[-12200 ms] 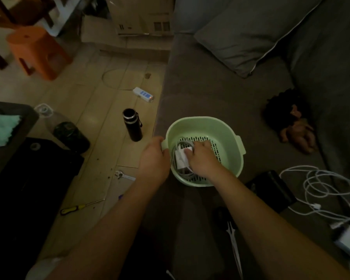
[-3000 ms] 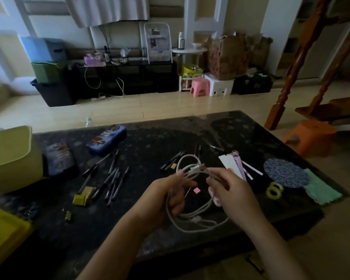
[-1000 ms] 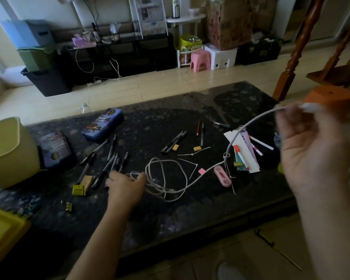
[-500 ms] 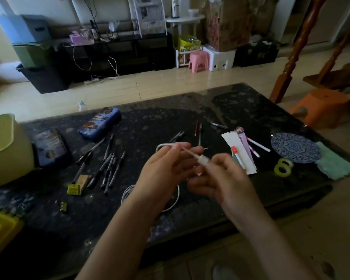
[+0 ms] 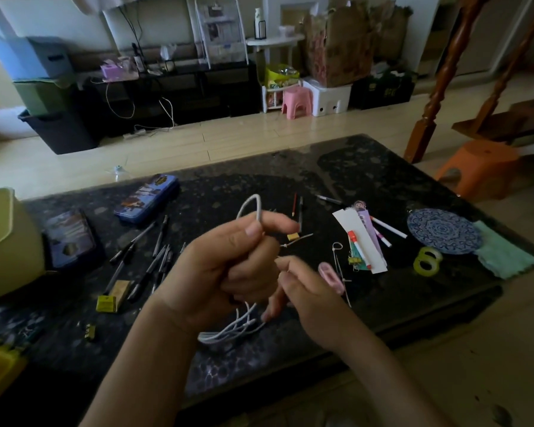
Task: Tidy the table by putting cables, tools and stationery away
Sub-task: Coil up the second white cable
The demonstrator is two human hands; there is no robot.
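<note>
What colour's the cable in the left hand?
White; the thin looped cable shows best in the head view.

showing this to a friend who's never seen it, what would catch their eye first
First, in the middle foreground, the left hand grips a bundled white cable; one loop sticks up above the fist and several hang below, where the right hand reaches with its fingers. Next comes the dark table beneath them, strewn with pens on the left and paper strips and markers on the right.
</note>
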